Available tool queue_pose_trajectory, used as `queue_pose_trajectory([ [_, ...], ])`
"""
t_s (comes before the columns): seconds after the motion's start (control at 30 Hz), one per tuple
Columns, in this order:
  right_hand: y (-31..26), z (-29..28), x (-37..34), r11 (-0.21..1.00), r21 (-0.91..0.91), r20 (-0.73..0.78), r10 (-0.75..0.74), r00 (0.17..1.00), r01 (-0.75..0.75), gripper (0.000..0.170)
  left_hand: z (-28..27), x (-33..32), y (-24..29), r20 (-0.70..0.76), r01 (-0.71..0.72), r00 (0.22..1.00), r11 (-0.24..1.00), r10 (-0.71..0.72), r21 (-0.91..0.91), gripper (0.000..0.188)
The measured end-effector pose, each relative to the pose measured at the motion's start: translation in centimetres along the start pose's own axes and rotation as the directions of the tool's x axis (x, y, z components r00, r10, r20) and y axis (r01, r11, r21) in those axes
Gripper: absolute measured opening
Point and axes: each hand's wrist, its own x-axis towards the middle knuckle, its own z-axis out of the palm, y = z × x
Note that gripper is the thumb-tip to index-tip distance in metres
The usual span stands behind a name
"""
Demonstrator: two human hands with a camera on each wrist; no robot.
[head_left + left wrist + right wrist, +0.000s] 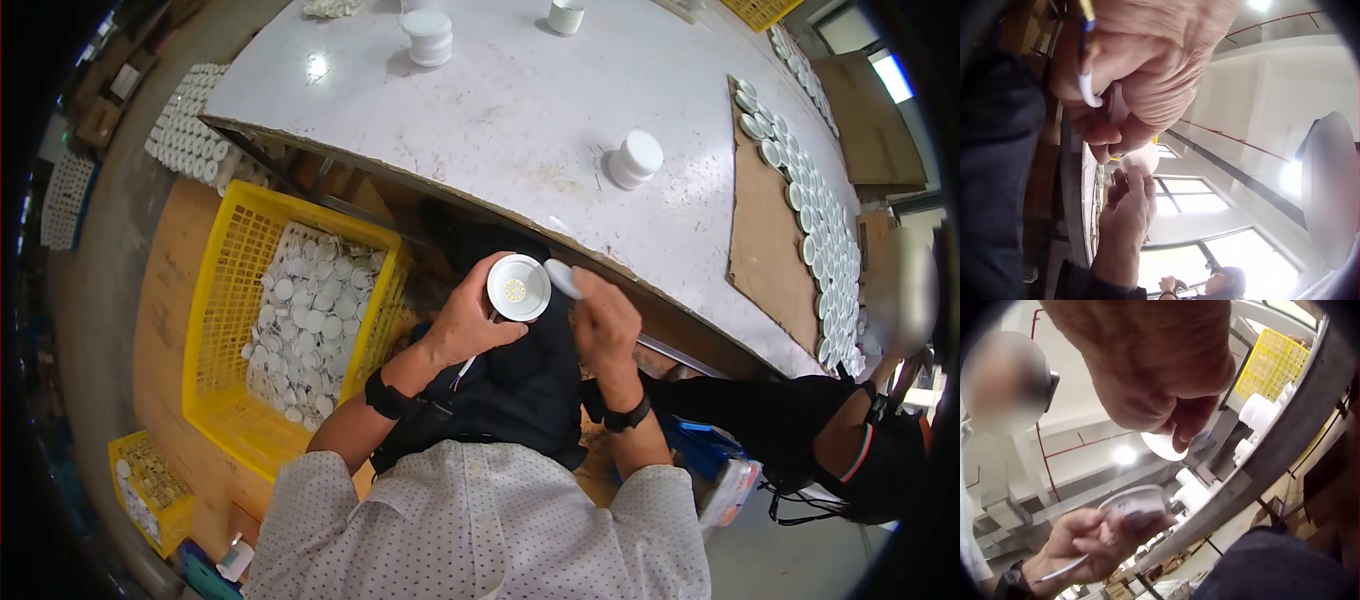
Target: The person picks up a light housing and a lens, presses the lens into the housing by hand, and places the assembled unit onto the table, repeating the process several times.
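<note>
In the head view the left hand [462,318] grips a round white lamp housing [519,287] by its rim, its open face up and showing a disc dotted with yellow LEDs. A short wire hangs below that hand. Just right of the housing, the right hand [606,320] pinches a white round cover [563,278] between thumb and fingers, tilted on edge. In the right wrist view the cover [1165,446] is held apart from the housing [1134,503]. The left wrist view shows the cover [1140,159] at the right hand's fingertips [1137,171].
Stacked white pieces [636,160] stand on the white table [500,110]. Rows of white rings [815,240] lie on cardboard [765,240] at the right. A yellow crate [215,330] at the left holds many white discs [315,320]. Another person [850,430] is at the far right.
</note>
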Motion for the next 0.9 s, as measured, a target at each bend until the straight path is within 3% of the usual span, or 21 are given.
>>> queue_pose_trajectory([
  [0.07, -0.4, 0.5, -0.5, 0.981, -0.043, 0.055, -0.185, 0.981, 0.188, 0.035, 0.3, -0.1, 0.2, 0.025, 0.027, 0.999, 0.997, -0.025, -0.072, 0.068],
  [0.17, -0.6, 1.4, -0.9, 0.963, -0.059, 0.061, -0.260, 0.964, 0.264, 0.038, 0.4, -0.2, 0.4, 0.008, -0.033, 0.999, 0.997, 0.034, -0.070, 0.063],
  [0.23, -0.6, 1.8, -1.1, 0.961, -0.048, 0.080, -0.267, 0.960, 0.271, 0.041, 0.5, -0.4, 1.2, -0.042, 0.093, 0.995, 0.996, -0.093, 0.016, 0.057],
  [0.27, -0.8, 1.9, -1.1, 0.960, -0.041, 0.096, -0.273, 0.957, 0.278, 0.042, 0.5, -0.5, 1.2, -0.044, 0.093, 0.995, 0.996, -0.092, 0.015, 0.057],
  [0.33, -1.2, 2.1, -1.1, 0.957, -0.036, 0.113, -0.281, 0.953, 0.286, 0.042, 0.5, -0.5, 1.0, -0.095, 0.052, 0.995, 0.976, -0.032, 0.212, 0.050],
  [0.77, -1.9, 2.1, -0.9, 0.963, 0.064, 0.114, -0.269, 0.956, 0.263, 0.048, 0.7, -0.8, 0.5, -0.125, 0.046, 0.992, 0.980, -0.022, 0.194, 0.040],
  [0.9, -1.4, 2.5, -2.2, 0.966, 0.037, 0.140, -0.258, 0.956, 0.255, 0.047, 1.1, -1.3, 0.5, -0.158, 0.014, 0.987, 0.963, 0.030, 0.270, 0.038],
])
